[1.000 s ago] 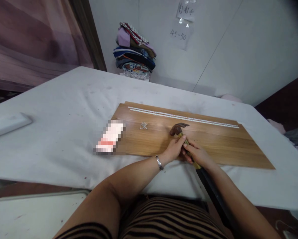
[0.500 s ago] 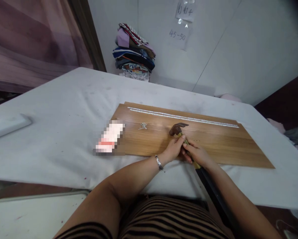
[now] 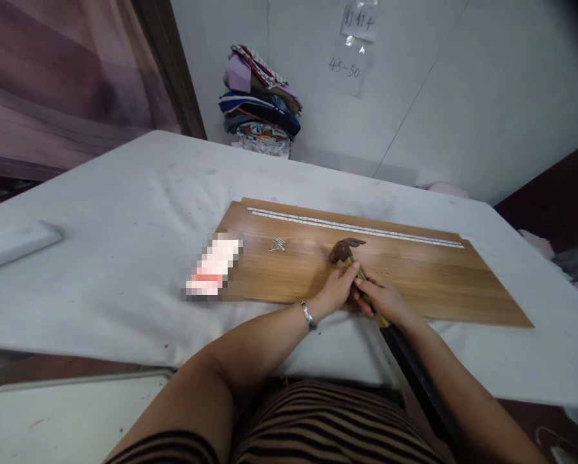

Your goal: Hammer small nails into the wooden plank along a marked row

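Observation:
A claw hammer (image 3: 343, 251) with a rusty brown head and a yellow and black handle is held above the front part of a wooden board (image 3: 443, 277). My left hand (image 3: 337, 287) is closed round the handle just below the head. Right beside it, my right hand (image 3: 383, 298) grips the same handle a little lower, its fingers partly hidden underneath. The black end of the handle runs down along my right forearm. Several loose nails (image 3: 278, 245) lie in a small heap on the board, left of the hammer head.
Two white measuring strips (image 3: 356, 228) run along the board's far edge. A blurred-out bright rectangular object (image 3: 214, 267) covers the board's left end. The board lies on a white-covered table (image 3: 100, 258). Folded clothes (image 3: 262, 103) are stacked behind it by the wall, and a white object (image 3: 18, 245) sits far left.

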Tool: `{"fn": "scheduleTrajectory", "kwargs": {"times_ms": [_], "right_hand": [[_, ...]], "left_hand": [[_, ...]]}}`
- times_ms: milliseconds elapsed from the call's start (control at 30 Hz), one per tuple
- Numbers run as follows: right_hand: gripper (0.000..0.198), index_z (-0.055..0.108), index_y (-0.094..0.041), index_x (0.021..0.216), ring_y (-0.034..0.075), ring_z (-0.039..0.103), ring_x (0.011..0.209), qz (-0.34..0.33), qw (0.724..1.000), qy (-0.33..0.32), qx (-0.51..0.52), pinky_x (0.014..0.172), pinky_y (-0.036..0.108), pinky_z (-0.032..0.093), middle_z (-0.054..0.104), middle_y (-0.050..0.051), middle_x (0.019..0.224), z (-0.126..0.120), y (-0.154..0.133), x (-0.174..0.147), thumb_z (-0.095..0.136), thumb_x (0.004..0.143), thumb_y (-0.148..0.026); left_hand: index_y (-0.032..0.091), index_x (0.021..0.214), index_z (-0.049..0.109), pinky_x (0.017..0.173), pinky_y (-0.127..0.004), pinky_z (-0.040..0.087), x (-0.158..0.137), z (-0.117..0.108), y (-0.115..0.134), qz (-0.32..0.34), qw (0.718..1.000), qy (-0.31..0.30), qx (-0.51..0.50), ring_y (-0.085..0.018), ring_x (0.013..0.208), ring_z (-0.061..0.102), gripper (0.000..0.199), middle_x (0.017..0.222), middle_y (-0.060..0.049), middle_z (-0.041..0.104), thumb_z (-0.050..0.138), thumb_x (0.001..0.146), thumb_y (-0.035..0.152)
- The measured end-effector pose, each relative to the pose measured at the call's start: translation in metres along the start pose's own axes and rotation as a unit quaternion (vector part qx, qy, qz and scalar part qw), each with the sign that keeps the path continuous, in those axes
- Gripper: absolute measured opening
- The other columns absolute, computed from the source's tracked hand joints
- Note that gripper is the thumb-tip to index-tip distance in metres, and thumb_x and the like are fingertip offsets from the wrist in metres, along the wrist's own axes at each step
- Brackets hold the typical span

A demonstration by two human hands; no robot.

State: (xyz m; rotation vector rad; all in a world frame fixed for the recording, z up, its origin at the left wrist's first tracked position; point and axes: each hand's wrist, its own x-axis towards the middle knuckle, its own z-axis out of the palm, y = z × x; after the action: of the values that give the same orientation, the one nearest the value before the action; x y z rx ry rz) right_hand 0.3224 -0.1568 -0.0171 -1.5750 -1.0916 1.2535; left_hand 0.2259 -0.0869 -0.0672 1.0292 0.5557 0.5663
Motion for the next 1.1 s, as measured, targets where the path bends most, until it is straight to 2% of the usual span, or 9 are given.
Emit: {"fn": "scheduleTrajectory", "kwargs": {"times_ms": [200,400,633,900,1100], "right_hand": [[0.028,0.050,-0.022,0.082,0.005,0.038,0.032,-0.029,0.999,0.012,0.011,0.035,0.021,0.029,0.053,-0.008,0.059,0.0021,0.0014,-0.0028,0.056,0.082,-0.049],[0.027,0.049,-0.022,0.081,0.005,0.037,0.031,-0.004,1.000,0.008,0.017,0.034,0.021,0.029,0.053,-0.008,0.059,0.0009,0.0021,0.0002,0.057,0.082,-0.048],[0.027,0.051,-0.021,0.082,0.006,0.040,0.032,-0.024,1.000,0.017,0.010,0.035,0.021,0.030,0.053,-0.007,0.059,0.0024,0.0024,-0.0027,0.057,0.082,-0.048],[0.027,0.050,-0.022,0.080,0.005,0.037,0.031,-0.008,1.000,0.014,0.008,0.034,0.022,0.029,0.053,-0.007,0.059,0.0013,0.0009,0.0002,0.057,0.082,-0.048],[0.025,0.052,-0.022,0.084,0.006,0.039,0.033,-0.024,0.999,0.023,0.011,0.035,0.021,0.030,0.054,-0.007,0.060,0.0026,0.0037,-0.0030,0.056,0.084,-0.046]], "left_hand": [[0.018,0.065,0.052,0.044,-0.023,0.042,-0.0017,-0.0005,-0.0011,0.001,1.000,-0.009,0.017,-0.012,0.041,0.053,0.059,0.044,0.002,0.047,0.048,0.085,0.074],[0.018,0.065,0.052,0.044,-0.024,0.043,-0.0015,-0.0006,0.0008,-0.004,1.000,-0.017,0.002,-0.013,0.041,0.054,0.061,0.045,0.002,0.048,0.046,0.085,0.075],[0.018,0.065,0.051,0.044,-0.023,0.043,-0.0025,-0.0007,-0.0002,0.002,1.000,-0.022,0.010,-0.012,0.041,0.054,0.059,0.045,0.002,0.047,0.047,0.086,0.073],[0.018,0.063,0.051,0.046,-0.024,0.045,-0.0007,-0.0007,0.0009,0.005,1.000,-0.009,0.013,-0.013,0.042,0.054,0.060,0.045,0.001,0.047,0.045,0.088,0.072],[0.018,0.065,0.051,0.044,-0.022,0.041,-0.0039,-0.0001,0.0025,0.004,1.000,-0.013,0.018,-0.012,0.041,0.052,0.059,0.045,0.002,0.047,0.048,0.086,0.072]]}}
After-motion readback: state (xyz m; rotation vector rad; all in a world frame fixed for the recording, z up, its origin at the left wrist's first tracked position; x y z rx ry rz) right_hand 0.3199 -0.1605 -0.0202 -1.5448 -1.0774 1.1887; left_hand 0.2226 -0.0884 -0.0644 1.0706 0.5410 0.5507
